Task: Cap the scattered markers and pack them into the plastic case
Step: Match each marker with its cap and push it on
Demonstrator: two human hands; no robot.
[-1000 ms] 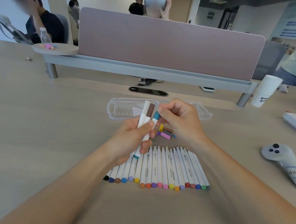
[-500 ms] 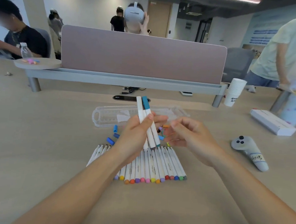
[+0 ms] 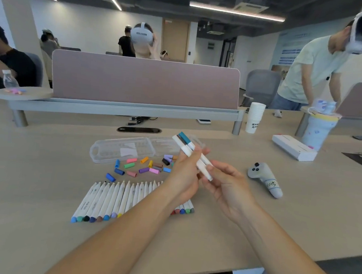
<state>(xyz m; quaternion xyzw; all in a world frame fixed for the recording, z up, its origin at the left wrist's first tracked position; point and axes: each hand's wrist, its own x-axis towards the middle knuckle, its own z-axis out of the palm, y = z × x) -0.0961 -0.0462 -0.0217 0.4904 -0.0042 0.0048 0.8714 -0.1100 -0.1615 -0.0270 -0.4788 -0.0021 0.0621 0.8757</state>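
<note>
At the middle of the frame our left hand (image 3: pixel 184 177) grips a small bundle of markers (image 3: pixel 188 146), fingers curled round the barrels so that they slant toward the upper left; one of them wears a teal cap (image 3: pixel 184 136). Our right hand (image 3: pixel 228 186) sits just to the right and below, its fingers loosely curled about the bundle's lower ends and touching them (we cannot tell whether it truly grips them).

Left of the hands, the clear plastic case (image 3: pixel 115 149) lies open on the table (image 3: pixel 36 170). Just below the case is a scatter of loose caps (image 3: pixel 143 170) in many colours. Lower still, a row of white markers (image 3: pixel 113 196) lies side by side with bare tips pointing toward the caps; our left wrist hides part of the row.

At the right of the frame rest a grey controller (image 3: pixel 262 177), a white box (image 3: pixel 291 146) and a stack of paper cups (image 3: pixel 254 116).
</note>
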